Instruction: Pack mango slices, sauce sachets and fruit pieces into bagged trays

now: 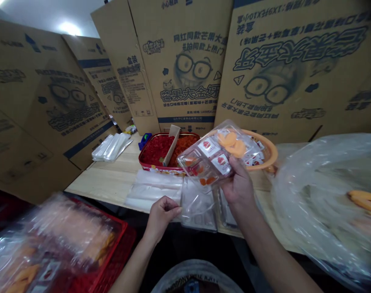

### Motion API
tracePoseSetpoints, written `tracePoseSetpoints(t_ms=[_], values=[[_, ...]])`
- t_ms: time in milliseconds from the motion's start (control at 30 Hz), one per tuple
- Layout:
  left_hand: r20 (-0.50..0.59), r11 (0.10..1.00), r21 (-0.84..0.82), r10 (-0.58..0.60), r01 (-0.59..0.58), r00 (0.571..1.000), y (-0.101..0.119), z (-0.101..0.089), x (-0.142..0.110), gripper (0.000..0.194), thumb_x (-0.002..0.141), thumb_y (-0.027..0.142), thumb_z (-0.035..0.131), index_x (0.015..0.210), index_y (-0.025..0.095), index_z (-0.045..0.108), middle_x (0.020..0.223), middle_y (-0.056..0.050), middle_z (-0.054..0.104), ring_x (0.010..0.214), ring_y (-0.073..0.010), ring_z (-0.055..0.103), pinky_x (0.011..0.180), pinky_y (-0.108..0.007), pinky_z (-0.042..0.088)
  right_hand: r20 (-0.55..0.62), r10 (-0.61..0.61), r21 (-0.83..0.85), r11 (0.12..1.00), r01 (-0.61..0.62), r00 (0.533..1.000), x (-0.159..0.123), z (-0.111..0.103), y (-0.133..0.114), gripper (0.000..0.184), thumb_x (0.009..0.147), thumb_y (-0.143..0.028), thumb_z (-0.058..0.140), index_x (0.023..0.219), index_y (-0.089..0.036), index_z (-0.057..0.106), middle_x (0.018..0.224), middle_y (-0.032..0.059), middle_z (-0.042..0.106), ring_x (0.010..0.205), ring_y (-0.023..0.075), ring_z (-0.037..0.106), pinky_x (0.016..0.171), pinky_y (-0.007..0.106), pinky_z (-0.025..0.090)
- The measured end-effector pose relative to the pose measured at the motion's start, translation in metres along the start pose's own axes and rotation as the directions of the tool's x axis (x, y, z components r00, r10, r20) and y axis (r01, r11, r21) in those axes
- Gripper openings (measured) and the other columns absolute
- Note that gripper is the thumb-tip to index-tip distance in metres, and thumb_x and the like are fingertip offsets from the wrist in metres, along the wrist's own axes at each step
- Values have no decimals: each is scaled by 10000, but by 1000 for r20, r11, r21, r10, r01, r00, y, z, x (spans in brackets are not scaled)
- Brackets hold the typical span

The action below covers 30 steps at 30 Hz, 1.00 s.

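Note:
In my right hand (pixel 238 183) is a clear plastic tray (pixel 200 152), tilted above the table. Its compartments hold orange ring-shaped pieces (pixel 232 143), white sachets with a red print (pixel 221 163) and small red and orange pieces (pixel 207 180). My left hand (pixel 163 213) is closed in a pinch at the edge of a clear plastic bag (pixel 197 203), just below the tray. Flat clear bags (pixel 154 188) lie on the table beyond that hand. Another clear tray (pixel 228 209) sits partly hidden under my right wrist.
A divided tub (pixel 156 151) of red and orange pieces stands behind, beside an orange basket (pixel 272 154) of sachets. A large plastic bag (pixel 319 183) bulges at right. Filled packs lie in a red crate (pixel 119 236) at lower left. Cardboard boxes (pixel 185 101) wall the back.

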<state>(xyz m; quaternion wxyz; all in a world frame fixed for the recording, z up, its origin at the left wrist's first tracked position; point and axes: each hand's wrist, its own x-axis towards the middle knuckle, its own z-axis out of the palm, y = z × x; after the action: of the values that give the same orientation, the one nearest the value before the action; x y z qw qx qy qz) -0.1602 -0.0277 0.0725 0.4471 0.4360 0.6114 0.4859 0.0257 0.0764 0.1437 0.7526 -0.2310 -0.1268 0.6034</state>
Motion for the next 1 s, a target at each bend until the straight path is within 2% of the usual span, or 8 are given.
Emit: tracePoseSetpoints(t_ms=[100,233,367,467,733,900,1000], values=[[8,999,-44,-24,24,1000,1,0,-2,279,584,303,748,644,146,526,545,62,506,506,-53,401,500,-183,297,35,-30,-26,999,31,999,-4,-8,3,216,659,-145,671,868,-188,639,797,-33,686,730,113,639,704,248,545],[27,994,-101,-48,51,998,2,1,-4,297,567,315,763,647,145,532,570,46,557,529,-67,467,530,-192,341,45,-62,-35,997,63,997,-7,-17,4,324,640,-172,706,952,-210,625,875,-35,685,807,119,634,723,259,541],[4,986,-151,-68,68,998,4,4,-4,278,573,316,765,659,139,568,595,19,615,571,-89,545,585,-203,394,45,-63,-74,995,66,997,-10,-23,6,308,620,-198,732,911,-212,630,818,-45,688,787,113,633,744,252,530],[-24,968,-234,-104,95,994,4,4,-4,272,574,318,767,667,139,585,594,11,634,590,-105,588,615,-213,427,89,-56,-100,993,65,994,-11,-28,9,258,619,-196,735,856,-208,634,806,-41,692,764,108,634,740,244,525],[-8,935,-324,-154,143,988,7,2,-8,291,587,354,757,685,147,577,613,11,650,588,-109,609,648,-247,487,143,104,-171,982,-79,984,-9,-35,11,259,585,-155,732,818,-221,640,793,-47,694,750,118,638,714,236,522],[-14,946,-295,-143,132,990,12,-4,-8,287,602,354,750,707,138,593,616,-3,654,583,-105,611,601,-213,473,211,177,-244,962,-124,961,-10,-39,12,294,565,-172,748,830,-229,636,775,-47,697,724,130,644,680,239,531],[67,947,-280,-143,156,987,16,-9,-7,322,585,347,762,780,139,611,641,-17,667,627,-137,635,640,-246,485,213,217,-245,956,-163,953,-11,-36,13,297,548,-172,761,808,-231,628,752,-51,696,714,128,644,674,236,533]])
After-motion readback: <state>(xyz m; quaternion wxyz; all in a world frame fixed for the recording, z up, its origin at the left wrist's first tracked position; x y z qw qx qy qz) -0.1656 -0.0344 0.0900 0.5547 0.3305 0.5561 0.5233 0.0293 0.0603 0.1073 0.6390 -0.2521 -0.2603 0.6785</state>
